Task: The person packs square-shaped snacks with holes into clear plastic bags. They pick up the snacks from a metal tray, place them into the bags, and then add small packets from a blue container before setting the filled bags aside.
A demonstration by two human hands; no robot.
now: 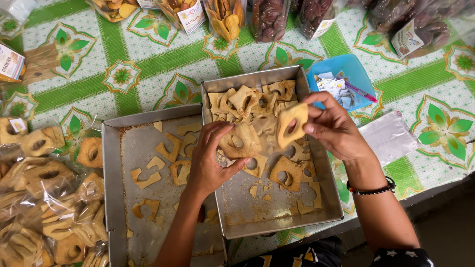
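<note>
My right hand [332, 127] holds up a flat tan cookie with a hole in it [292, 124] over a square metal tray [277, 225]. My left hand [212, 160] rests on a stack of similar cookies [241, 143] at that tray's left side, fingers curled over them. Several more holed cookies [252, 101] lie piled at the tray's far end, with others scattered near its middle. To the left, a second metal tray [113, 198] holds broken cookie pieces [146, 179] and crumbs.
Clear bags packed with cookies [44, 207] lie at the left. A blue plastic box [346, 69] of paper slips and a pen sits right of the trays, with an empty clear bag [388, 136] beside it. Bagged snacks [269, 17] line the far edge of the green-patterned tablecloth [148, 64].
</note>
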